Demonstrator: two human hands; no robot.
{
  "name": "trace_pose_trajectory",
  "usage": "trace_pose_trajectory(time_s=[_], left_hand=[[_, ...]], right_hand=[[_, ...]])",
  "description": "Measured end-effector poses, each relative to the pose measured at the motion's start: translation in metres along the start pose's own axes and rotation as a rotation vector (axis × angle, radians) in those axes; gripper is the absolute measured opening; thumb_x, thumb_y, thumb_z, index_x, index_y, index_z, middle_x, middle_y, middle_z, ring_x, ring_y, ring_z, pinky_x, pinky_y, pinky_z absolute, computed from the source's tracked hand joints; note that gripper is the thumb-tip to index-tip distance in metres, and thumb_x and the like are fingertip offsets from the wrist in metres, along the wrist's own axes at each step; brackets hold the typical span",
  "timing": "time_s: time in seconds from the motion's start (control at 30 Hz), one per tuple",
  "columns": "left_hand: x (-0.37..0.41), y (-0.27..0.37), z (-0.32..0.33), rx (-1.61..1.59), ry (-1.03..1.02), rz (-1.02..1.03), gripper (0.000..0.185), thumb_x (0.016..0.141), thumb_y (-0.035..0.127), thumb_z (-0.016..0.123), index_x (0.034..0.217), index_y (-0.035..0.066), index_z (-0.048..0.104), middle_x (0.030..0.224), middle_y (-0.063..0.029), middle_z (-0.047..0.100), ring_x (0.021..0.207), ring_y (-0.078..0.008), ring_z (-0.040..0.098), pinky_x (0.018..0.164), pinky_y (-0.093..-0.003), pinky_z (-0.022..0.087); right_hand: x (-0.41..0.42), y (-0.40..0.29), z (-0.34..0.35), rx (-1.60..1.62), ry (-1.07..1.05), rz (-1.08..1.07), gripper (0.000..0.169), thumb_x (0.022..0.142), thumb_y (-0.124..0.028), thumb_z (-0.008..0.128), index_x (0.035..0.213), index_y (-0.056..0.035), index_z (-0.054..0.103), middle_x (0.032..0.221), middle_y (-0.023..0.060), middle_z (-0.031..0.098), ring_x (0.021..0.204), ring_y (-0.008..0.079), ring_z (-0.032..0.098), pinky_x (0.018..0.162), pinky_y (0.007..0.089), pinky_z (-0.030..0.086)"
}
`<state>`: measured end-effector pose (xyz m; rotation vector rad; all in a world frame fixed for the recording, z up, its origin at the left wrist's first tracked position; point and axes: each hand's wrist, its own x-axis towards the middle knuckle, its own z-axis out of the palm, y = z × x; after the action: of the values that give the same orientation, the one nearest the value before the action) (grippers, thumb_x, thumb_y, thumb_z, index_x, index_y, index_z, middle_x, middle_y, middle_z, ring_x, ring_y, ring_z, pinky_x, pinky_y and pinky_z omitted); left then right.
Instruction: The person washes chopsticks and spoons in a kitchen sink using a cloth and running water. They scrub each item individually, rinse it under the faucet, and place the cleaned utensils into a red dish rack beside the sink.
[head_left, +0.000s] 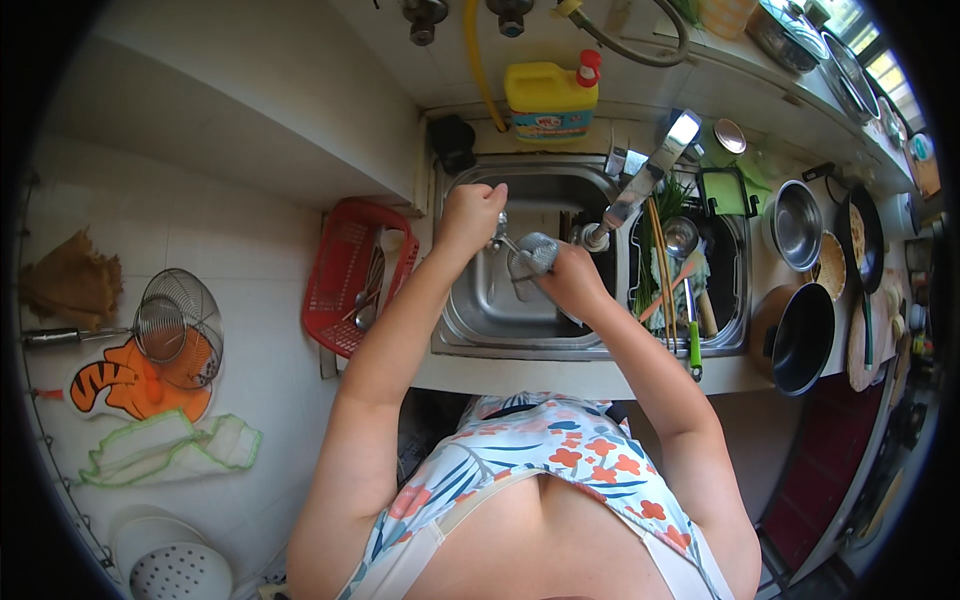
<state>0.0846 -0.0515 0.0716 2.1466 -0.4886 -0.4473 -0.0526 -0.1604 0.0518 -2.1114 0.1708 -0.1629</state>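
Observation:
Over the left basin of a stainless steel sink (517, 343), my left hand (471, 216) is closed around one end of a shiny metal utensil (510, 242). Its exact kind is hidden by my fingers. My right hand (574, 279) grips a grey mesh-like cloth (534, 255), which is wrapped against the other end of the utensil. Dark slender sticks (566, 225) show in the basin behind my right hand. The chrome faucet (652, 176) reaches in from the back right, close to that hand.
Left of the sink stands a red plastic basket (321, 300) holding utensils. The right basin contains wooden chopsticks (663, 270), a ladle (681, 236) and greens (670, 196). A yellow jug (551, 101) stands behind. Farther right are a steel bowl (796, 225) and a dark pot (802, 341).

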Motion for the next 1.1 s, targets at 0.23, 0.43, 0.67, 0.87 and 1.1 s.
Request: trace_pose_trajectory(time_s=[0.23, 0.43, 0.67, 0.87, 1.1], left_hand=[[-0.003, 0.004, 0.002, -0.093, -0.033, -0.051, 0.04, 0.084, 0.027, 0.054, 0.055, -0.001, 0.047, 0.045, -0.0019, 0.041, 0.039, -0.0098, 0.04, 0.036, -0.0274, 0.034], [-0.002, -0.012, 0.019, -0.022, -0.008, 0.109, 0.04, 0.084, 0.026, 0.054, 0.054, 0.0, 0.047, 0.046, -0.0009, 0.041, 0.04, -0.0099, 0.041, 0.037, -0.0291, 0.032], [-0.002, 0.002, 0.004, -0.236, -0.05, -0.193, 0.038, 0.084, 0.026, 0.054, 0.056, 0.001, 0.048, 0.047, 0.0001, 0.042, 0.04, -0.0092, 0.039, 0.037, -0.0287, 0.032], [-0.004, -0.009, 0.019, -0.163, -0.018, -0.136, 0.038, 0.081, 0.026, 0.053, 0.056, -0.002, 0.05, 0.044, -0.009, 0.045, 0.036, -0.0179, 0.047, 0.037, -0.0329, 0.037], [0.0, -0.013, 0.017, -0.196, 0.032, -0.117, 0.038, 0.084, 0.025, 0.053, 0.055, 0.002, 0.046, 0.046, -0.0003, 0.04, 0.038, -0.0097, 0.038, 0.035, -0.0287, 0.031]], right_hand=[[-0.001, -0.001, -0.003, 0.108, 0.035, 0.04, 0.022, 0.064, -0.002, 0.056, 0.086, -0.0015, 0.059, 0.081, 0.0176, 0.06, 0.078, 0.0361, 0.056, 0.067, 0.0365, 0.046], [0.009, -0.008, 0.0, 0.081, 0.052, 0.036, 0.02, 0.064, -0.003, 0.058, 0.083, -0.0016, 0.059, 0.077, 0.0173, 0.06, 0.077, 0.0352, 0.057, 0.066, 0.0376, 0.046], [-0.003, 0.006, -0.007, 0.181, -0.026, 0.074, 0.015, 0.063, -0.005, 0.059, 0.078, -0.0004, 0.058, 0.076, 0.0188, 0.059, 0.077, 0.0373, 0.055, 0.065, 0.0396, 0.045], [0.012, -0.005, -0.001, 0.075, 0.011, 0.062, 0.015, 0.063, -0.004, 0.059, 0.078, -0.0008, 0.058, 0.075, 0.0188, 0.059, 0.075, 0.0367, 0.056, 0.064, 0.0374, 0.046], [0.004, 0.013, -0.004, 0.161, -0.042, 0.054, 0.02, 0.063, -0.004, 0.059, 0.083, -0.0008, 0.06, 0.075, 0.0189, 0.06, 0.074, 0.0355, 0.057, 0.063, 0.0372, 0.045]])
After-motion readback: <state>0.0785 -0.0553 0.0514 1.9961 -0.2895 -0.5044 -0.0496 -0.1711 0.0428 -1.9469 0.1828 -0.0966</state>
